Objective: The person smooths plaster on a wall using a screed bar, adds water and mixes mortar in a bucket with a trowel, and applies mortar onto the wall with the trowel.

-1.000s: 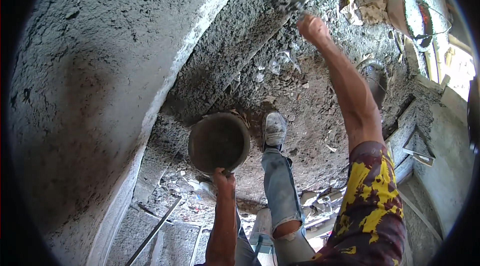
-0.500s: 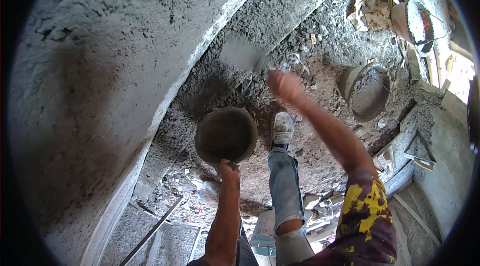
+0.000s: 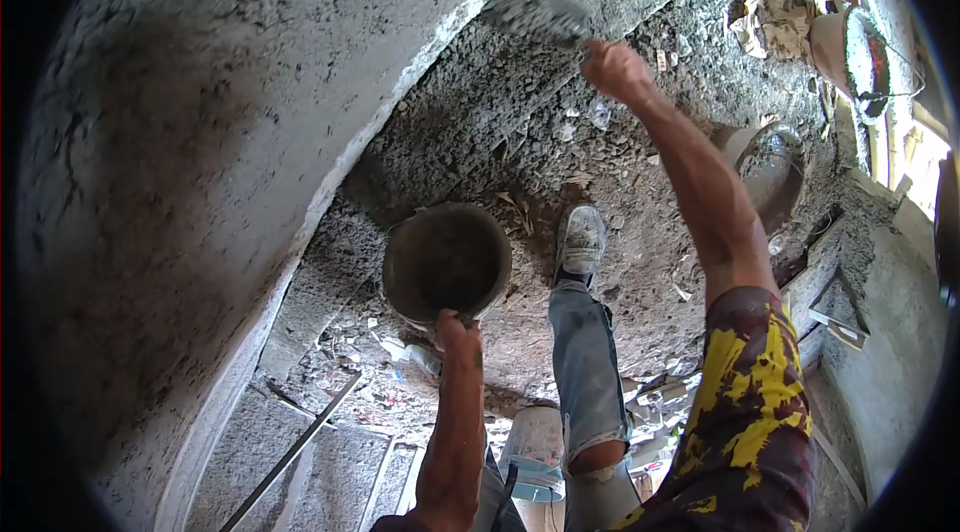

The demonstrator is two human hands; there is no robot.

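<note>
L hand (image 3: 457, 330) pinching dk bucket rim (image 3: 402, 304), R hand (image 3: 616, 70) clenched on trowel (image 3: 540, 14) hdl

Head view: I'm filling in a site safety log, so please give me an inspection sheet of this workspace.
Surface: floor rough, strewn with debris.
Job's things: bucket at the left hand, its mouth in view; trowel blurred, near the wall, contact unclear.
Clutter: crumpled sheet, pail at upper right, second bucket partly behind the right forearm, pole at lower left.
Hands: left hand grips the bucket's near edge; right hand grips the trowel's handle.
Cables: nothing seen.
Surroundings: rough grey wall at left; bright opening at right.
</note>
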